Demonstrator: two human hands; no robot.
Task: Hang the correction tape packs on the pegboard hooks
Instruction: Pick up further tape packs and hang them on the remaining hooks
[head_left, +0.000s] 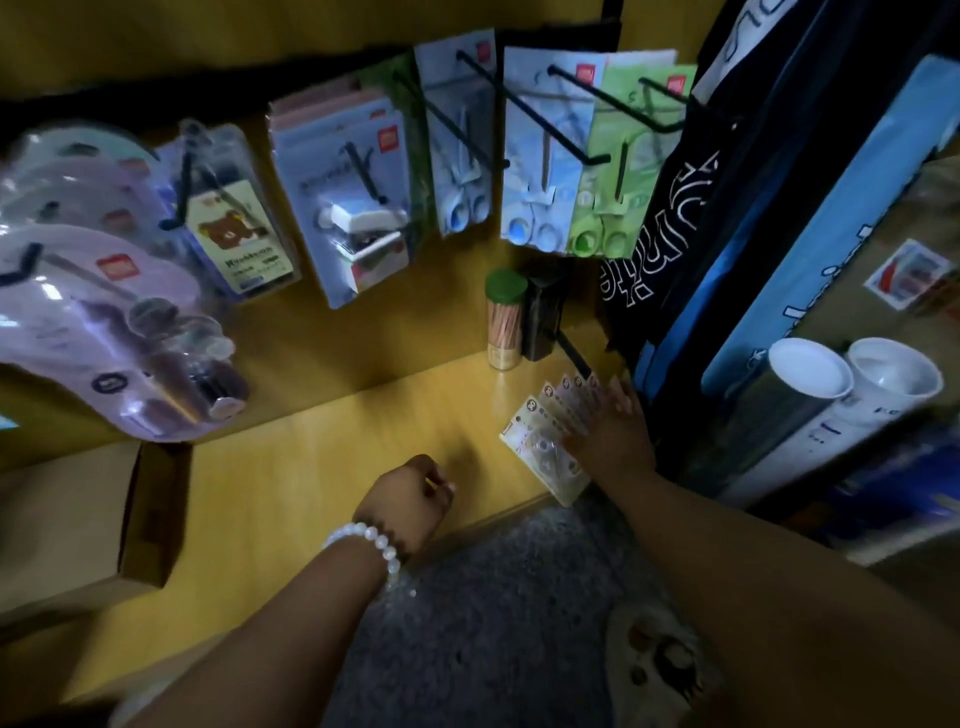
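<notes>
Head view: looking down at a yellow shelf with stationery hanging on black hooks above it.
Far left: clear blister packs with lilac backing hang on a hook, slightly blurred.
Box: a brown cardboard box sits on the shelf below those packs.
Bear pack: a clear pack with a brown bear card hangs to the right of the lilac ones.
Stapler pack: a white stapler on a blue card hangs next.
Scissors packs: blue and green carded scissors hang on long hooks further right.
Left hand: the left hand, with a white bead bracelet at the wrist, hovers over the shelf's front edge, fingers curled in, holding nothing.
Jar: a green-lidded jar of thin sticks stands at the back of the shelf beside a dark box.
Tape packs: a fanned stack of correction tape packs lies at the shelf's right end.
Right hand: the right hand rests on the stack, fingers spread across the packs; whether it grips them cannot be told.
Far right: two white tubes lean against blue and black fabric.
</notes>
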